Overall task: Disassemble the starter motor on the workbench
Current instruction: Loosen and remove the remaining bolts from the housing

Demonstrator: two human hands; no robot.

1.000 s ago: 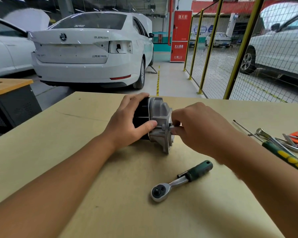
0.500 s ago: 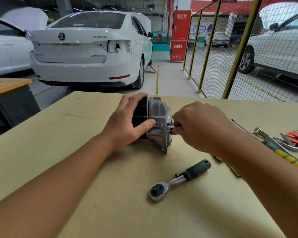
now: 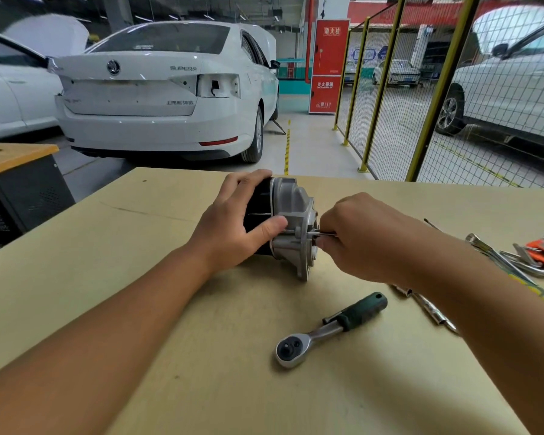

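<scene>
The starter motor (image 3: 291, 221) lies on its side near the middle of the surface (image 3: 139, 277), its black body pointing left and its grey cast-metal end housing facing right, the housing's lower flange touching the surface. The left hand (image 3: 233, 227) grasps the motor from the near side: its fingers curl over the top of the black body and its thumb presses against the edge of the grey housing. A thin metal bolt (image 3: 322, 234) sticks out horizontally from the housing's right face. The right hand (image 3: 368, 240) is clenched around this bolt, pinching it between thumb and fingertips just beside the housing.

In front of the motor, nearer the person, a ratchet wrench (image 3: 330, 329) with a dark green handle lies flat, its round head toward the left. Under the right forearm lie slim metal rods (image 3: 427, 304), partly hidden. At the right edge sits a cluster of tools (image 3: 528, 257), among them spanners and an orange holder.

Beyond the surface stand a white sedan (image 3: 157, 89), a red cabinet (image 3: 328, 65) and a yellow-framed mesh fence (image 3: 390, 98).
</scene>
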